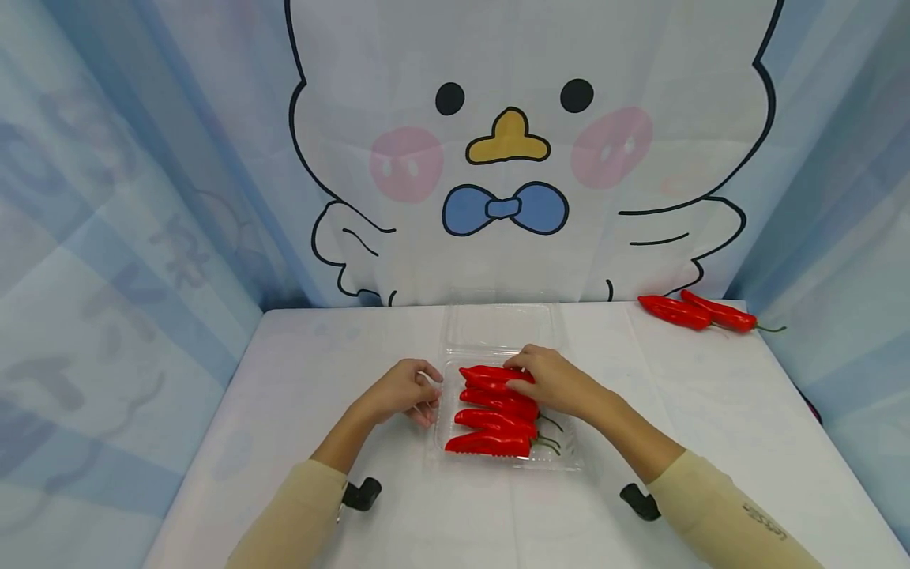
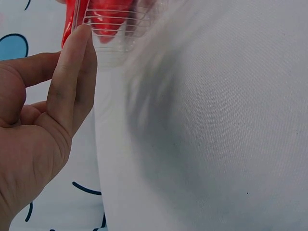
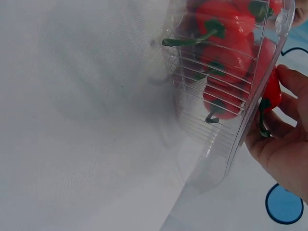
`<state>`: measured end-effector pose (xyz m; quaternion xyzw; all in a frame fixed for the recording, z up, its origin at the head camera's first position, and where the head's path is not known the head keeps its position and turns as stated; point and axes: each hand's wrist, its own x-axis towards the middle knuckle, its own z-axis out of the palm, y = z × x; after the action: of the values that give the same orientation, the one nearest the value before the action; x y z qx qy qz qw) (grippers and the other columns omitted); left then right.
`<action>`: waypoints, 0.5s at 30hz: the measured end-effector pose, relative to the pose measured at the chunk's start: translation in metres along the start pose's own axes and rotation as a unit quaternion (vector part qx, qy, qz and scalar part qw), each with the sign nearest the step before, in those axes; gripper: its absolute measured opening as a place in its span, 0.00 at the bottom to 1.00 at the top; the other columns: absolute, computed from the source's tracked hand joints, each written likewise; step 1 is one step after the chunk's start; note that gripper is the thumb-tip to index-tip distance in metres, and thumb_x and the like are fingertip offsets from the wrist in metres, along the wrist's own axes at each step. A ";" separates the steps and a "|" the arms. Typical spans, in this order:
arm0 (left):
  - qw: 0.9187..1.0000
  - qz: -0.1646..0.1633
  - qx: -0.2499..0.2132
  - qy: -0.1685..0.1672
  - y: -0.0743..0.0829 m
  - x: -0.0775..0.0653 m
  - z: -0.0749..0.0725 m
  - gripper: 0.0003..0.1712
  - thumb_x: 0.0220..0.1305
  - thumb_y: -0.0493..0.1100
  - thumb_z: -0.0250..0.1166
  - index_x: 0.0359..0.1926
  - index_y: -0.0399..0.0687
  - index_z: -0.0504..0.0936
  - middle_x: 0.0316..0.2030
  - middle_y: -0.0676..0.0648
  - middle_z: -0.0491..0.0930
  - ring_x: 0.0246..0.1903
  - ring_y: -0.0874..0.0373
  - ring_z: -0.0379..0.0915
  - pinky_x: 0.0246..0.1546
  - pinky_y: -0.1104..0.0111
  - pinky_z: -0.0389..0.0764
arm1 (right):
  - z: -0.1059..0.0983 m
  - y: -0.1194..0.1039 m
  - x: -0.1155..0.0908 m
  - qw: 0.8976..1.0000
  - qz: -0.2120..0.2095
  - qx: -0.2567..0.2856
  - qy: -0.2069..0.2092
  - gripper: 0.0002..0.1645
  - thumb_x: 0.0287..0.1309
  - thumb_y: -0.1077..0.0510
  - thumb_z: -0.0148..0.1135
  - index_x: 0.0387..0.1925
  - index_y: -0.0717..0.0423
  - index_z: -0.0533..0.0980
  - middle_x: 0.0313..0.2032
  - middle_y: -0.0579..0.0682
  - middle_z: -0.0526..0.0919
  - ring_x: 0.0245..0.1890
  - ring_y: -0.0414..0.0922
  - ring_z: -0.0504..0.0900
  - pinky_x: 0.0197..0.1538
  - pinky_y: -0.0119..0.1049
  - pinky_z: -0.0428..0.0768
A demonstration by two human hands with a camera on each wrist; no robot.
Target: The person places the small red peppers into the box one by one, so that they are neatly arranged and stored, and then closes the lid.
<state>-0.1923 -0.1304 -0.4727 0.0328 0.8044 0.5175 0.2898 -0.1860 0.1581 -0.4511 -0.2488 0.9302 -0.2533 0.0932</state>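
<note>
Several red chili peppers point(image 1: 498, 444) lie side by side in a clear plastic box point(image 1: 569, 458), their green stems to the right. My right hand point(image 1: 558, 381) reaches over the box's far right part and grips the farthest red chili pepper point(image 1: 483, 372) between thumb and fingers. In the right wrist view this red chili pepper point(image 3: 273, 91) shows above the rim, stem hanging down. At the box's left side is my left hand point(image 1: 407, 393), palm inward. Its extended fingers point(image 2: 72, 62) touch or nearly touch the ribbed wall, and it holds nothing.
The box's clear lid point(image 1: 501, 325) lies folded back toward the curtain. Two more red chili peppers point(image 1: 697, 312) rest at the table's far right corner. A white cloth covers the table point(image 1: 284, 348), and a printed curtain point(image 1: 505, 261) hangs behind it.
</note>
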 end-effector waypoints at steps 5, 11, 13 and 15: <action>1.000 0.002 0.002 -0.001 -0.001 0.001 0.000 0.17 0.71 0.34 0.64 0.58 0.34 0.76 0.31 0.40 0.84 0.20 0.55 0.83 0.26 0.66 0.89 | 0.001 0.000 0.000 1.000 -0.001 0.003 -0.004 0.22 0.64 0.55 0.71 0.57 0.60 0.82 0.47 0.54 0.84 0.42 0.43 0.83 0.45 0.36 0.90; 1.000 0.001 -0.001 -0.001 -0.003 0.002 -0.001 0.16 0.71 0.34 0.64 0.57 0.35 0.76 0.31 0.40 0.84 0.20 0.55 0.83 0.26 0.66 0.89 | 0.000 0.000 0.000 1.000 0.000 0.003 -0.006 0.24 0.64 0.54 0.71 0.58 0.60 0.81 0.48 0.54 0.84 0.43 0.44 0.83 0.45 0.36 0.90; 1.000 0.001 -0.001 -0.001 -0.002 0.002 -0.001 0.16 0.71 0.34 0.64 0.57 0.35 0.76 0.31 0.40 0.84 0.20 0.55 0.83 0.26 0.66 0.89 | 0.000 0.001 -0.001 1.000 -0.001 0.002 -0.005 0.24 0.64 0.54 0.71 0.58 0.59 0.81 0.48 0.54 0.84 0.43 0.44 0.83 0.46 0.36 0.90; 1.000 0.000 0.000 0.000 -0.002 0.002 -0.001 0.16 0.71 0.34 0.64 0.57 0.36 0.76 0.31 0.41 0.84 0.20 0.55 0.83 0.26 0.66 0.89 | -0.001 0.001 -0.001 1.000 -0.002 0.004 -0.005 0.24 0.64 0.54 0.71 0.59 0.59 0.81 0.48 0.54 0.84 0.43 0.44 0.83 0.46 0.36 0.90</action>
<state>-0.1936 -0.1313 -0.4751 0.0328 0.8042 0.5176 0.2903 -0.1857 0.1600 -0.4512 -0.2521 0.9282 -0.2555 0.0985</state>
